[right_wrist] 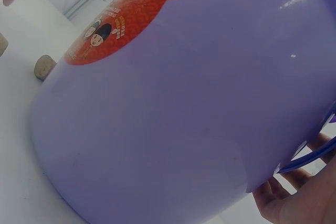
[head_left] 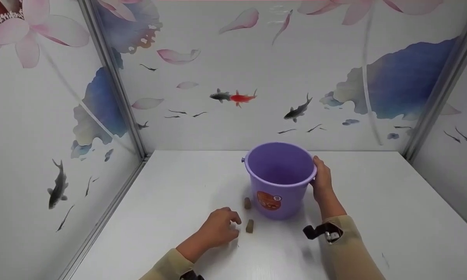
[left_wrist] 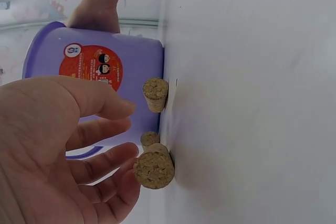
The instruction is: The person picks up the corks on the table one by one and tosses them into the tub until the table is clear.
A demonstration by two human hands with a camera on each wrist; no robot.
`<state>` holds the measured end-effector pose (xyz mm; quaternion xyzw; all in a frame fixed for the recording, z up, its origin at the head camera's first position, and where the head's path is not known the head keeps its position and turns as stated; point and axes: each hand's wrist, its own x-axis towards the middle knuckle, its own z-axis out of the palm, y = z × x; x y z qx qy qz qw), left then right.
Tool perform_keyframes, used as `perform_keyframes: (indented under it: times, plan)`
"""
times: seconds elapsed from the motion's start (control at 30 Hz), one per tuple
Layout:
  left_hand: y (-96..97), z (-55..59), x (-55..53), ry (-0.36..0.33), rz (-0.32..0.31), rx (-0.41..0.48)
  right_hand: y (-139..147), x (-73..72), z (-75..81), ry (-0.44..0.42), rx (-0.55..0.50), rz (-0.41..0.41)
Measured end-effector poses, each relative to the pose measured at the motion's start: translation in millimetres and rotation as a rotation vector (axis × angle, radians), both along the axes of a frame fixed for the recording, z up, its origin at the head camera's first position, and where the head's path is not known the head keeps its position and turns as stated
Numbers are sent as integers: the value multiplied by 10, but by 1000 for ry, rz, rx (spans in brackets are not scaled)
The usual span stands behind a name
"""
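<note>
My right hand (head_left: 322,179) grips a purple plastic bucket (head_left: 284,200) at the right side of its rim, by the blue handle (right_wrist: 310,158) seen in the right wrist view. The bucket stands upright with a red label facing me. To its left, my left hand (head_left: 219,227) hovers low over the table, fingers loosely bent and thumb apart. One cork stopper (head_left: 247,203) stands beside the bucket's base, another cork (head_left: 249,226) nearer to me. A third cork (left_wrist: 154,170) shows by the left fingertips in the left wrist view; the left hand hides it from the head view.
The white table (head_left: 179,186) runs back to a printed wall (head_left: 225,128) close behind the bucket. Side panels with metal edge strips (head_left: 112,77) enclose it left and right. A small black wrist camera (head_left: 315,232) sticks out from the right sleeve.
</note>
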<state>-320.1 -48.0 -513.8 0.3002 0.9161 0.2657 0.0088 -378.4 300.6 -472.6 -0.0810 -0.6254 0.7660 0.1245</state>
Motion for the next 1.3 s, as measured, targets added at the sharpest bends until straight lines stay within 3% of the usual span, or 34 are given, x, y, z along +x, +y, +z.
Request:
perform_keyframes:
  times: [0.57, 1.3]
  plan:
    - [-58, -72, 10, -11, -11, -60, -14, -5, -2, -3, 17, 1]
    - [-36, -70, -13, -70, 8, -90, 4, 0, -10, -7, 48, -14]
